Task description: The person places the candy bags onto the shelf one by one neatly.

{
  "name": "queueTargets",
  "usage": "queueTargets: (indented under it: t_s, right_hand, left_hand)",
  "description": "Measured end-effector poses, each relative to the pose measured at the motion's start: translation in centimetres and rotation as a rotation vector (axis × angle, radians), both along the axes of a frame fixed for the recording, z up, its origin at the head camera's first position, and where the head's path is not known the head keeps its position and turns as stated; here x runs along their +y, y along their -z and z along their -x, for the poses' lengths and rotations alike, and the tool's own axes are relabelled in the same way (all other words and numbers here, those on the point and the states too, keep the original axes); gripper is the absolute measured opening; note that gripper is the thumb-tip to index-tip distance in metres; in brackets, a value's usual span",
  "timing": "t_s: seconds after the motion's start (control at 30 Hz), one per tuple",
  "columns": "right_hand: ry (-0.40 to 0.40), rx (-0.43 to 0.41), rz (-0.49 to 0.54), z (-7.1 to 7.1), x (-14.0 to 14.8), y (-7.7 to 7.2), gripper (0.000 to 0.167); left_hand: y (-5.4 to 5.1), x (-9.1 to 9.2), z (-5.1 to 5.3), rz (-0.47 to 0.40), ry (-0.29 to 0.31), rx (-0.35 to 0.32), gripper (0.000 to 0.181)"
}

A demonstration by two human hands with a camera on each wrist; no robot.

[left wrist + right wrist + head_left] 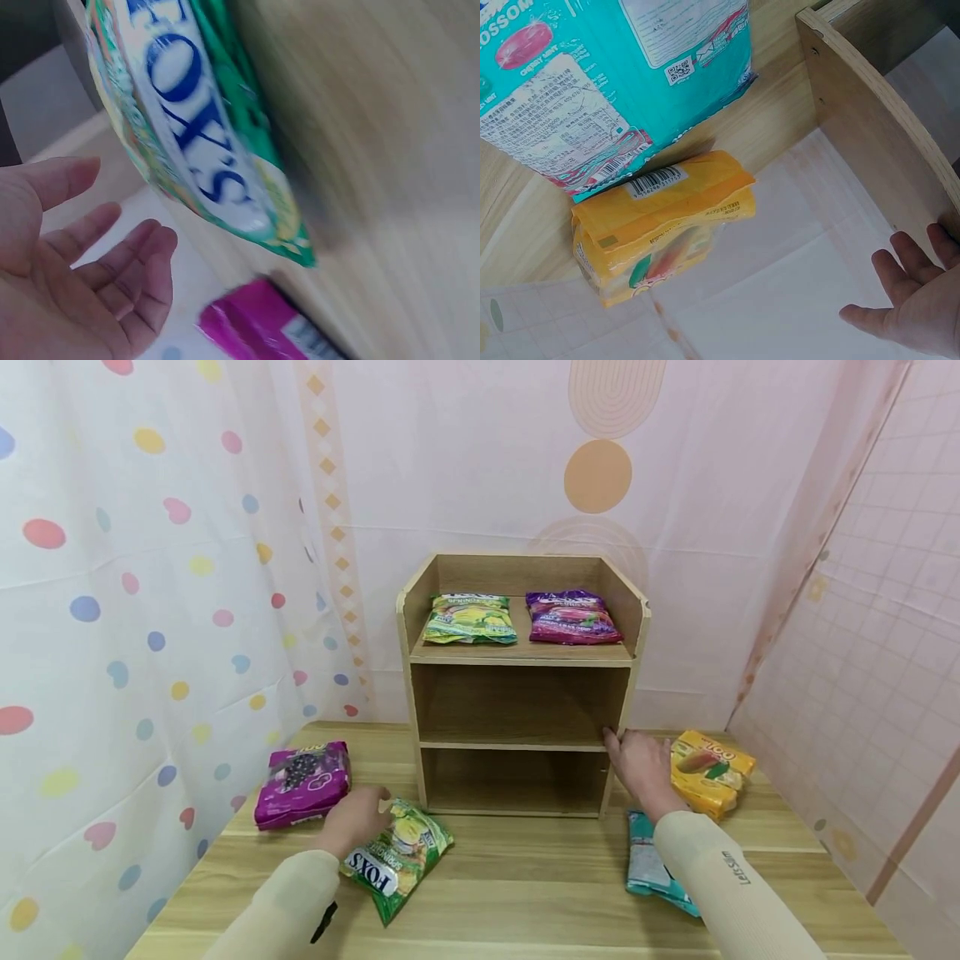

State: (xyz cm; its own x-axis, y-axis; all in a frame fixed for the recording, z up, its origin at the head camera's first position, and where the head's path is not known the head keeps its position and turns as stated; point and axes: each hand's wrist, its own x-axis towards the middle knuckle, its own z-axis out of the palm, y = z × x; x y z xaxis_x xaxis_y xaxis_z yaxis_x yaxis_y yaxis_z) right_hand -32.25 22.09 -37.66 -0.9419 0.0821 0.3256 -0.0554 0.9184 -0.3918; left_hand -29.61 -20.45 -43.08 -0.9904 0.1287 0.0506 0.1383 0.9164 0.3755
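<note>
My left hand [354, 820] hovers over the upper left part of a green Fox's candy bag [405, 853] lying on the table. In the left wrist view its fingers [146, 262] are loosely bent beside the bag and hold nothing. A purple grape-printed bag [306, 783] lies just left of this hand. My right hand [641, 767] is at the right side of a three-level wooden shelf [517, 747], with its fingertips at the side panel's front edge. The right wrist view shows these fingers [911, 259] spread by the panel; whether all touch it is unclear.
On the shelf's top level lie a yellow-green candy bag [471, 618] and a purple-red one [572, 617]. Right of the shelf are a yellow mango-printed pack [708, 772] and a teal candy bag [651, 860], partly behind the right sleeve. Curtains [480, 460] enclose the wooden table [517, 893].
</note>
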Motion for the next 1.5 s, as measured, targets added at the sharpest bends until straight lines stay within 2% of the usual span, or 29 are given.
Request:
queueTargets:
  t_s: [0.1,0.23,0.37,0.63,0.87,1.0,1.2,1.43,1.5]
  right_hand:
    - [0.000,-0.005,0.006,0.0,0.0,0.0,0.057]
    - [0.001,-0.004,0.009,0.0,-0.1,-0.1,0.057]
    - [-0.005,-0.003,0.014,0.0,-0.1,-0.1,0.057]
    - [-0.003,-0.019,0.022,-0.1,0.0,0.0,0.056]
    - [-0.007,-0.016,0.017,-0.2,0.0,-0.1,0.057]
    - [-0.010,-0.016,0.010,-0.3,0.0,-0.1,0.057]
    - [0.000,-0.008,0.003,-0.2,0.0,-0.2,0.057]
    - [0.007,0.001,-0.003,0.0,0.0,0.0,0.057]
    - [0.007,0.002,-0.005,0.0,0.0,0.0,0.057]
  left_hand:
    - [0.1,1.3,-0.3,0.102,-0.007,0.031,0.031]
    - [0.6,3.0,-1.1,0.233,0.028,0.044,0.031]
    - [0.9,4.2,-2.0,0.277,0.068,0.024,0.039]
    - [0.7,4.8,-2.0,0.285,0.152,-0.032,0.032]
    - [0.4,5.4,-2.2,0.284,0.232,-0.049,0.030]
    - [0.1,6.4,-2.8,0.299,0.282,-0.073,0.030]
    - [0.0,8.5,-3.4,0.344,0.402,-0.075,0.042]
    - [0.1,9.6,-3.6,0.276,0.507,-0.108,0.042]
    - [0.1,9.6,-3.7,0.250,0.505,-0.067,0.035]
